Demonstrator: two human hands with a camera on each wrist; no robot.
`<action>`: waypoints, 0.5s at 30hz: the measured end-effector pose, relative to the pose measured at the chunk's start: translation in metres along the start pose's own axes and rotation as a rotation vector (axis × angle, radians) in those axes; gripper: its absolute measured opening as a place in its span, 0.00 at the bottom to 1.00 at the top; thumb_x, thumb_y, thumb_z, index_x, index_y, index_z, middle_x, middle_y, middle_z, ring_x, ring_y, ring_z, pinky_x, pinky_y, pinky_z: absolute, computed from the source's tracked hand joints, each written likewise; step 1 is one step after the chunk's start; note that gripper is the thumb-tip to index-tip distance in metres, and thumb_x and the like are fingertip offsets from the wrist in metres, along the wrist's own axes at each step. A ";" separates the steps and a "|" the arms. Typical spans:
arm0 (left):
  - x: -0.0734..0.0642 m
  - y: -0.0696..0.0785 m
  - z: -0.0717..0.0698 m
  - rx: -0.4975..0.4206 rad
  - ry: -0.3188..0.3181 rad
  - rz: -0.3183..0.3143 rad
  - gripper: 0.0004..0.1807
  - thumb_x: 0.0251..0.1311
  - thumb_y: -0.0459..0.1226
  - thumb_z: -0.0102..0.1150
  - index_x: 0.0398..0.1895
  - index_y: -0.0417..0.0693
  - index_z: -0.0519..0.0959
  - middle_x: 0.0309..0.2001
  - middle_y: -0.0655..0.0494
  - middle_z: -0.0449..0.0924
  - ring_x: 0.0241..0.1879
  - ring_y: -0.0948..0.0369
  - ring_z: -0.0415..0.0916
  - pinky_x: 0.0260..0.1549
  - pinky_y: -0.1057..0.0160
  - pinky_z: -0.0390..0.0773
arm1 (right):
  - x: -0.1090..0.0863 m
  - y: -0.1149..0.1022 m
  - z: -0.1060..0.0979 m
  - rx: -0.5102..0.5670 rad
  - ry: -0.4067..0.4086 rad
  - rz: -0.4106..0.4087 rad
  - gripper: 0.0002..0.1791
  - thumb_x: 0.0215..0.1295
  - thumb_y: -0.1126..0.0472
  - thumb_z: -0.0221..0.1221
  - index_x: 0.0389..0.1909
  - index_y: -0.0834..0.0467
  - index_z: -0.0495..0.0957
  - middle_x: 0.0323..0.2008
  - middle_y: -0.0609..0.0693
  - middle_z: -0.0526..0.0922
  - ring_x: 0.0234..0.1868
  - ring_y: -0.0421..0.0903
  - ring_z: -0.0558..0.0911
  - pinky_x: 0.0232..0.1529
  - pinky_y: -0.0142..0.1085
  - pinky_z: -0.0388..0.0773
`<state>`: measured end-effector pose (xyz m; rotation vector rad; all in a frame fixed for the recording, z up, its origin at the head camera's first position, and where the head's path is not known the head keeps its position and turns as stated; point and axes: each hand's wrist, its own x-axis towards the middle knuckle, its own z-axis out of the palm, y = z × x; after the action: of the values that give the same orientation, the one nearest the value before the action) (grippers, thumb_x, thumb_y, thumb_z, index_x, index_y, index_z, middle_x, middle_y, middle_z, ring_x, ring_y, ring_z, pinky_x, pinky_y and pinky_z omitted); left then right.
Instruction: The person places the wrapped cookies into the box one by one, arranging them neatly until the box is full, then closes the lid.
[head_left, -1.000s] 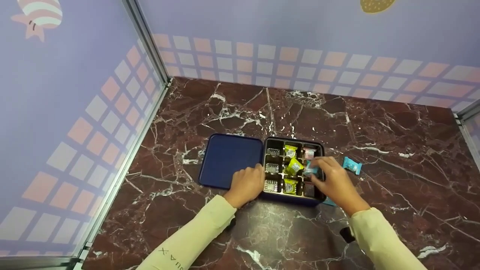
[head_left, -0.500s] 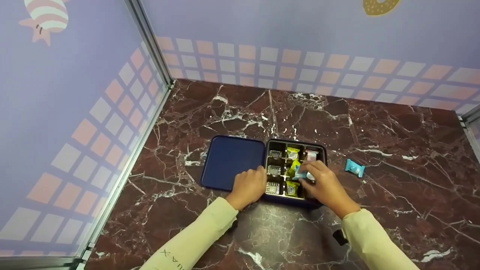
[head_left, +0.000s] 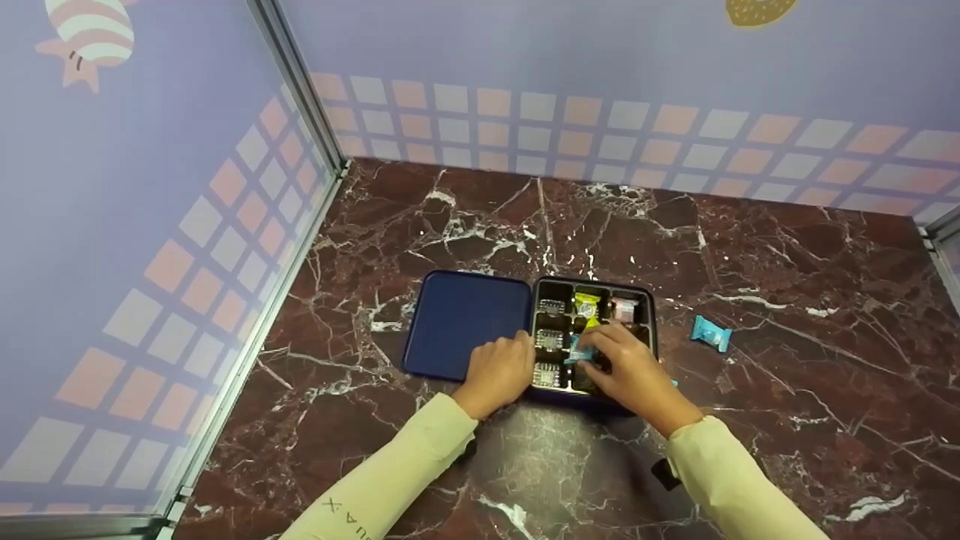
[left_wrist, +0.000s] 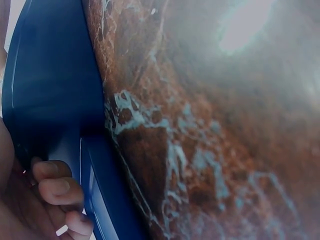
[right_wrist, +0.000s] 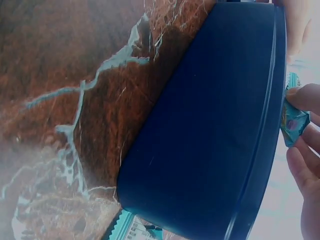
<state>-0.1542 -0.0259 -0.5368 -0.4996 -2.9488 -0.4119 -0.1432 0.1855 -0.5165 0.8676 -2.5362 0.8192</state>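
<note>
While pinching blue candy in right hand, holds nine-o'clock box edge in left hand; roomy table toward twelve.

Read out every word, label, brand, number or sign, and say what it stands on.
"X": pale yellow fabric left sleeve; slanted letters after it, perhaps "A" and "U", are uncertain.
Too small or blurred: print on the turquoise wrapped sweet in the right hand, the turquoise crimped packet beside the navy rectangular box, the loose turquoise sweet and the yellow wrapped sweet.
</note>
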 end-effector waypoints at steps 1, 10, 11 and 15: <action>0.000 0.000 0.000 -0.002 -0.005 0.000 0.20 0.74 0.43 0.37 0.23 0.48 0.70 0.17 0.48 0.79 0.17 0.50 0.78 0.13 0.53 0.72 | 0.000 -0.001 0.001 0.001 0.000 -0.001 0.16 0.46 0.67 0.73 0.37 0.57 0.80 0.42 0.51 0.82 0.47 0.48 0.81 0.51 0.41 0.79; 0.001 0.000 0.000 -0.011 -0.033 -0.005 0.20 0.74 0.43 0.36 0.24 0.48 0.70 0.18 0.48 0.79 0.18 0.50 0.78 0.15 0.53 0.72 | 0.000 -0.008 0.007 0.021 -0.016 -0.027 0.16 0.47 0.64 0.73 0.36 0.57 0.79 0.42 0.50 0.82 0.45 0.46 0.81 0.48 0.40 0.79; 0.001 0.000 0.000 -0.007 -0.026 -0.004 0.20 0.74 0.43 0.36 0.24 0.48 0.70 0.19 0.48 0.80 0.18 0.50 0.78 0.15 0.53 0.73 | 0.001 -0.009 0.008 0.025 -0.021 -0.028 0.15 0.48 0.64 0.73 0.36 0.56 0.79 0.42 0.49 0.83 0.45 0.46 0.81 0.49 0.40 0.79; 0.000 0.000 0.000 0.016 0.002 0.002 0.20 0.74 0.43 0.37 0.23 0.48 0.71 0.18 0.48 0.80 0.18 0.50 0.78 0.15 0.52 0.73 | 0.002 -0.012 0.011 0.045 -0.042 -0.048 0.15 0.48 0.63 0.73 0.36 0.57 0.79 0.42 0.49 0.83 0.45 0.45 0.81 0.48 0.37 0.79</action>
<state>-0.1542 -0.0256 -0.5369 -0.5002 -2.9469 -0.3875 -0.1383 0.1698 -0.5195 0.9663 -2.5314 0.8550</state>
